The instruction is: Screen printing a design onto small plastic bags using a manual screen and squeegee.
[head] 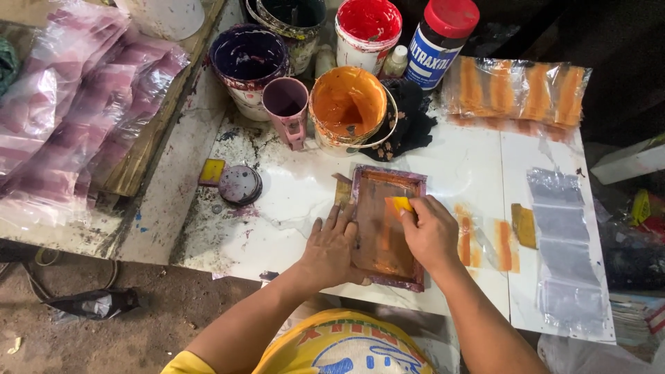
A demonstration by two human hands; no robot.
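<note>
A small wooden-framed printing screen (pixel 385 181) stained orange lies flat on the white table (pixel 291 201). My left hand (pixel 331 248) presses down on the frame's left edge with fingers spread. My right hand (pixel 429 232) grips a small yellow squeegee (pixel 400 203) and holds it against the mesh inside the frame. An orange paint bucket (pixel 348 107) stands just beyond the frame.
Purple bucket (pixel 248 59), pink mug (pixel 287 104), red bucket (pixel 368 28) and a red-capped jar (pixel 440 41) stand at the back. Orange-striped plastic bags (pixel 516 88) lie at back right, clear bags (pixel 564 242) at right, purple-striped bags (pixel 76 104) at left. A round lid (pixel 240 184) lies left of the frame.
</note>
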